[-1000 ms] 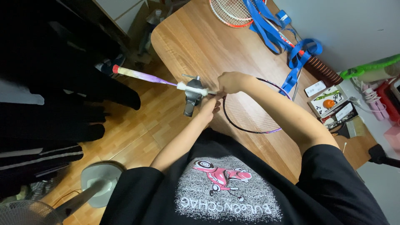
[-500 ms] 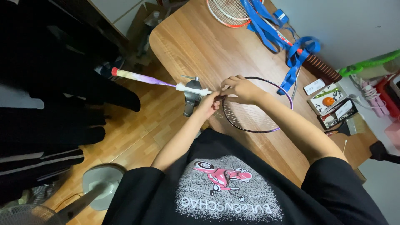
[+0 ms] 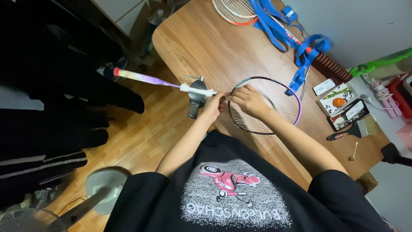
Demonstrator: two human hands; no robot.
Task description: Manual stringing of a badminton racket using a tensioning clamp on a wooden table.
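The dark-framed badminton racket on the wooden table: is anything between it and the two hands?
Nothing visible. Both the left hand and the right hand already touch the dark-framed badminton racket near its throat, at the edge of the wooden table.

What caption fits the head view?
Both hands, left hand and right hand, work on a racket clamped at the wooden table edge.
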